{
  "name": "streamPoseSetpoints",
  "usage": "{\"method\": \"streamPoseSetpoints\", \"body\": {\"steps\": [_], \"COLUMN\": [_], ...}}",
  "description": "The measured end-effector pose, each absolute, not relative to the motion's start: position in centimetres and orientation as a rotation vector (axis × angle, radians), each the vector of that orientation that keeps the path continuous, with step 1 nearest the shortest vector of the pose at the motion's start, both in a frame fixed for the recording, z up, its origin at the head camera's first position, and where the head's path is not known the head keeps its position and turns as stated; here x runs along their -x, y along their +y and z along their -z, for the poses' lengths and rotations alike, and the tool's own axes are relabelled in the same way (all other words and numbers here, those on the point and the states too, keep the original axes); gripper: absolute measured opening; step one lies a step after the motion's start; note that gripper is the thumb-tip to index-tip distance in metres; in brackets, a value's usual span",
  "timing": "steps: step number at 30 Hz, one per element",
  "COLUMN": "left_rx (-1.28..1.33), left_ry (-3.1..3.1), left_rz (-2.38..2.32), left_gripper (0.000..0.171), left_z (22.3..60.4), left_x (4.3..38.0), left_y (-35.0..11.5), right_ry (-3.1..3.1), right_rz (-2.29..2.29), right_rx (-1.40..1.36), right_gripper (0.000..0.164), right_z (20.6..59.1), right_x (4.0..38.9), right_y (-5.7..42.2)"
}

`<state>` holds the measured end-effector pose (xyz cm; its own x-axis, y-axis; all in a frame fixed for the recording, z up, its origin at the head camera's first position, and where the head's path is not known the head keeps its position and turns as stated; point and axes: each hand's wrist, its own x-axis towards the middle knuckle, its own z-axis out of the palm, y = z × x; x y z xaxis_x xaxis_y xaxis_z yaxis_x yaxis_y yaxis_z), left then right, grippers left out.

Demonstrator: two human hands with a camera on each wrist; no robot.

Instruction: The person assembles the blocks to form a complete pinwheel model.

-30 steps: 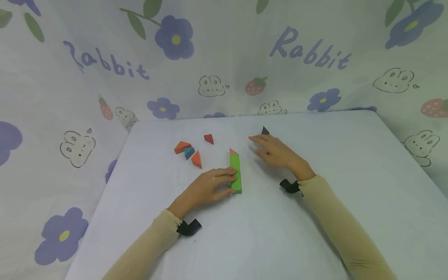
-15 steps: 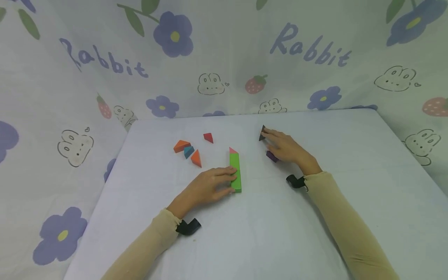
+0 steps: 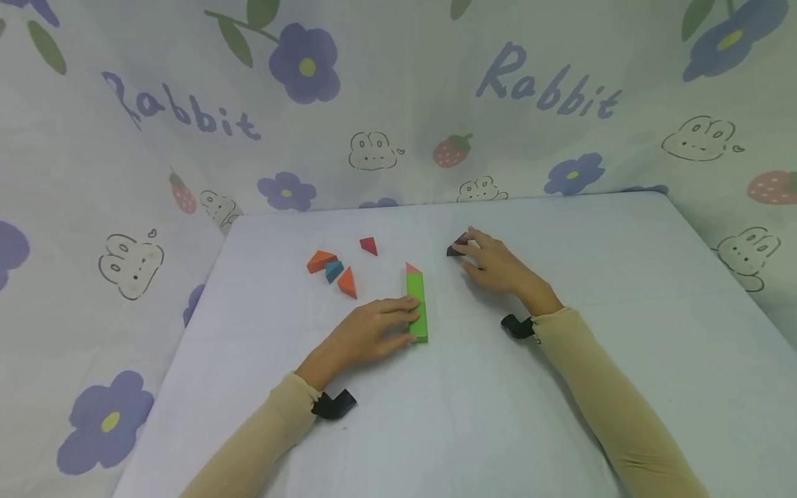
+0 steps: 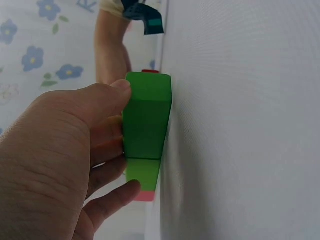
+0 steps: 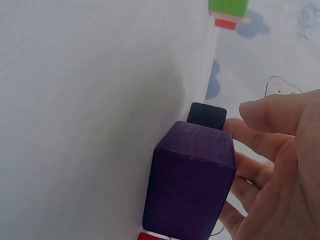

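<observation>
Two green blocks (image 3: 414,285) lie end to end on the white table, with a pink triangular block (image 3: 413,268) at their far end. My left hand (image 3: 373,328) rests on them, fingers and thumb along the upper face in the left wrist view. To the right, my right hand (image 3: 495,266) reaches over a black triangular block (image 3: 456,250), its fingertips touching it and the thumb apart. A purple block (image 5: 190,185) stands close under this palm in the right wrist view. In the head view the hand hides most of it.
Left of the green blocks lie two orange triangular blocks (image 3: 321,261) and a blue one (image 3: 333,270). A red block (image 3: 369,245) lies farther back. Behind the table hangs a curtain (image 3: 411,104) printed with rabbits and flowers.
My right hand has moved back, then slightly left, reaching the black block. That block has turned and shifted left and toward me. The left hand stays on the green blocks.
</observation>
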<state>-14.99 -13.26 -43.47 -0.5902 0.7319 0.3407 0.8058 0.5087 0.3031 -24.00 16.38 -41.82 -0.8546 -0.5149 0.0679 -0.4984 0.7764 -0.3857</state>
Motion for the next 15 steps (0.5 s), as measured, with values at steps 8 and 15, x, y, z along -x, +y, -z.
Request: {"method": "streamPoseSetpoints", "body": {"steps": [8,15], "left_rx": [1.335,1.324], "left_ry": [-2.568,-2.564], "left_rz": [0.679,0.66], "left_gripper": [0.041,0.041], "left_z": [43.6,43.5], "left_x": [15.0,15.0], "left_y": [-13.3,-13.3], "right_ry": [2.909,2.896], "right_rz": [0.624,0.568], "right_rx": [0.855,0.894], "right_gripper": [0.044,0.046], "right_z": [41.9,41.7], "right_x": [23.8,23.4], "right_y": [16.2,15.3]}}
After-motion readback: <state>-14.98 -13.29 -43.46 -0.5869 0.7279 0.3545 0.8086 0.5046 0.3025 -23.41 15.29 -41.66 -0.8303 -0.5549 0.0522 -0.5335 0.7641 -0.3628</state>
